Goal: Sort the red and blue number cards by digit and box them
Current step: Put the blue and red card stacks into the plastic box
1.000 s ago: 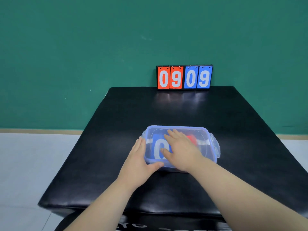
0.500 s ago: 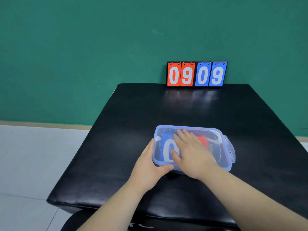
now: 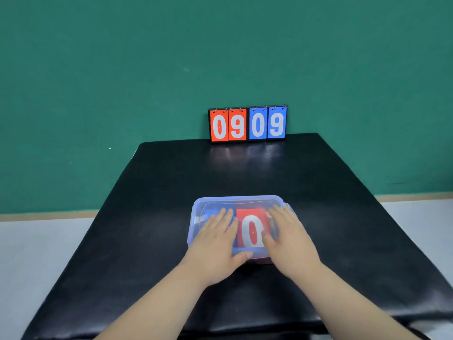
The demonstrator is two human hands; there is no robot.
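Fingers (image 3: 221, 218) of the left hand (image 3: 215, 244) lie straight, close together, flat on the lid (image 3: 240, 200); the right hand (image 3: 290, 241) lies likewise. Between them, inside the box (image 3: 257, 256), is a red card (image 3: 251, 229) marked 0; under the left fingers, a blue card (image 3: 207, 213). The box sits on the tabletop (image 3: 159, 204). Well beyond the fingertips, a scoreboard (image 3: 247, 123) reads 0909.

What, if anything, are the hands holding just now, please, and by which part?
Nothing is gripped: the left hand and right hand both lie flat, pressing down on top of the box lid.
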